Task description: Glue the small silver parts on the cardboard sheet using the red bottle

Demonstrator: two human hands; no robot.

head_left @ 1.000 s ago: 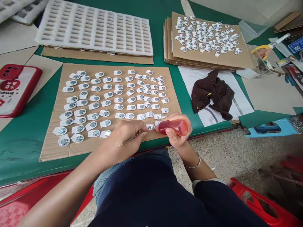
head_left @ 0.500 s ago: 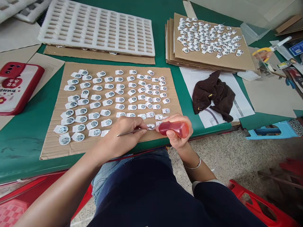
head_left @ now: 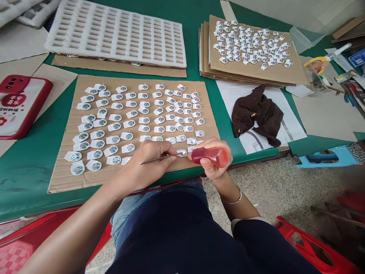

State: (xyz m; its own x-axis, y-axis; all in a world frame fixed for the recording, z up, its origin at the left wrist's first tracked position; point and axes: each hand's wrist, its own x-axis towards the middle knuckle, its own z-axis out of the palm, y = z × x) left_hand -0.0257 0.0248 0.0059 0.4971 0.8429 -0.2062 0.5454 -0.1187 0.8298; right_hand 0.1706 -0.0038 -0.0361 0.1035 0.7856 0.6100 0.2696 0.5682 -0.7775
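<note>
My left hand is closed round slim metal tweezers, their back end sticking out to the left. At their tip lies a small white tag with a round silvery part, on the near edge of a cardboard sheet. My right hand grips a translucent red squeeze bottle, its narrow end pointing left at that tag. Several rows of like white tags with silvery discs cover the sheet. My left hand hides part of the nearest row.
Behind the sheet lies a white foam tray on cardboard. A stack of cardboard with more tags stands back right. A dark brown cloth lies on paper. A red-cased phone is at left, yellow-handled scissors at right.
Both hands stay nearly in place, with the tweezers and the red squeeze bottle still held at the same tag. The view has shifted very slightly.
</note>
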